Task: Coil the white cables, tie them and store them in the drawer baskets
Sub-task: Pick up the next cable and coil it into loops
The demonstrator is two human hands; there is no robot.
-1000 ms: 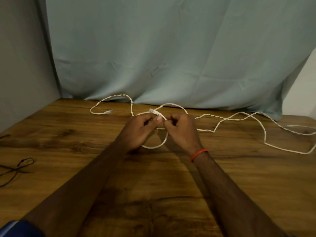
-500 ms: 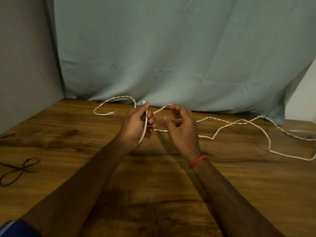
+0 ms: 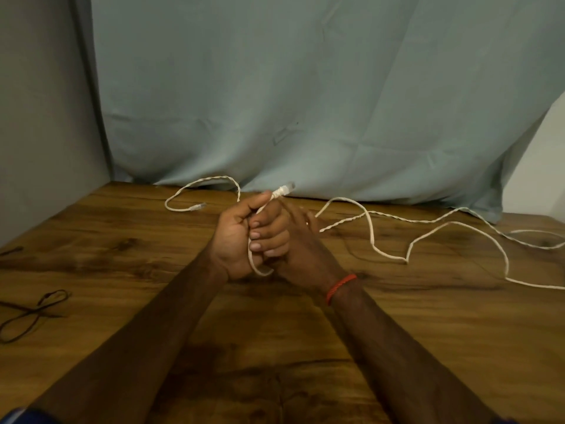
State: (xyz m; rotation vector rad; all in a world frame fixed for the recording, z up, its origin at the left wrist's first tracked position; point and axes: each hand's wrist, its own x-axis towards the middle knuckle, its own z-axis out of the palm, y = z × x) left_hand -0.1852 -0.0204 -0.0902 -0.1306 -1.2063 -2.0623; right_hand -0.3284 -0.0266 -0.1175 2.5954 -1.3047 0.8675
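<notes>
My left hand [image 3: 237, 240] grips a white cable [image 3: 371, 234] in its fist above the middle of the wooden table [image 3: 122, 270]. The cable's plug end [image 3: 284, 189] sticks up out of the fist, and a short loop [image 3: 260, 270] hangs below it. My right hand [image 3: 308, 252], with a red thread at the wrist, sits close behind the left fingers and holds the same cable where it leaves to the right. Its fingertips are partly hidden. The remaining cable trails in loose bends to the right edge. Another white plug end [image 3: 198, 206] lies at the back left.
A thin black cord [image 3: 30, 310] lies looped at the table's left edge. A pale blue-grey cloth [image 3: 305, 102] hangs behind the table, and a grey wall [image 3: 39, 133] closes the left side. No drawer or basket is in view.
My left hand has closed into a fist round the cable, with the plug now pointing up. My right hand moved in against the left. The loose cable was pulled a little toward the hands.
</notes>
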